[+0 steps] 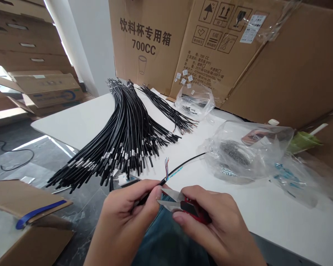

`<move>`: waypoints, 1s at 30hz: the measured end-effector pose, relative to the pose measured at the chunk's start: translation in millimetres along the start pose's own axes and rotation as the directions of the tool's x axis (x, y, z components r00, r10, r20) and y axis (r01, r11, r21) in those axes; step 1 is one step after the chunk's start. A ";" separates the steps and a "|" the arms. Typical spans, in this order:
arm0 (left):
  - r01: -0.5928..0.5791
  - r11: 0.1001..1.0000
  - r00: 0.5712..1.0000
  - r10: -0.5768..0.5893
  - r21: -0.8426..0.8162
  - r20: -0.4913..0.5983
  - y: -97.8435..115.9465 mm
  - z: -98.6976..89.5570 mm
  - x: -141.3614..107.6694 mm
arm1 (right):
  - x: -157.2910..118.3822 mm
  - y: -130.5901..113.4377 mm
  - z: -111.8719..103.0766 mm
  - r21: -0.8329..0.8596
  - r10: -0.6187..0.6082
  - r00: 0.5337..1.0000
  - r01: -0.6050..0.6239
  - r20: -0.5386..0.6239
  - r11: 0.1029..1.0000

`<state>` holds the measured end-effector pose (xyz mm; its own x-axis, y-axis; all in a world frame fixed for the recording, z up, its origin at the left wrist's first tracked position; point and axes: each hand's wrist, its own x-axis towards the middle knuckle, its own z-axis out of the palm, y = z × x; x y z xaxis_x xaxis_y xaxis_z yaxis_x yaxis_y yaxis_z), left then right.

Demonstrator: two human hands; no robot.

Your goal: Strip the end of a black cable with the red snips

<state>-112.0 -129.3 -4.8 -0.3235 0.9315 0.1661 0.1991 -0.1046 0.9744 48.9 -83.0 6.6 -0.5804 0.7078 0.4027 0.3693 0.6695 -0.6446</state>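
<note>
Pinching blk cable [162,182] w/ L hand [131,208], gripping snips [194,210] beside cable w/ R hand [216,212]; prob. light, bendy, so hold behind likely-fragile wires [167,169].

And here behind the white table [74,118] looms a big brown carton [158,70], printed with dark Chinese characters and "700CC", with another plain cardboard face [302,70] slanting away on its right! Over to the left, a pale wall [88,37] rises beside piled cardboard boxes [30,59], and bright light floods in at the far left edge. Down below, it's glossy grey floor [84,218] with marble-like veining, white glare streaking across it, a thin black cord [30,150] curling over the surface, and an open carton [44,240] in the near corner.
</note>
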 end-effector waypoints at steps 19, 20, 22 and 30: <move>-0.180 0.980 0.983 0.184 0.090 -0.030 -3.3 -1.9 -0.6 | 1.1 -1.5 5.6 -0.028 -0.036 0.997 0.034 -0.069 0.999; -0.181 0.980 0.982 0.185 0.088 -0.037 -3.1 -1.4 -0.2 | 0.7 -2.1 5.8 -0.059 -0.054 0.995 0.050 -0.086 0.997; -0.176 0.980 0.983 0.180 0.093 -0.043 -2.8 -0.7 0.2 | 0.1 -3.6 6.0 -0.140 -0.101 0.988 0.084 -0.118 0.987; -0.172 0.984 0.981 0.175 0.054 -0.081 -3.8 -0.4 -1.7 | -2.1 -4.5 12.3 -0.411 -0.277 0.944 0.183 -0.182 0.893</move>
<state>-112.6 -130.6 -8.7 -0.3571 0.8675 0.3462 0.3009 -0.2440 0.9219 39.5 -90.2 0.7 -0.5181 0.5233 0.6765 0.5216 0.8202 -0.2350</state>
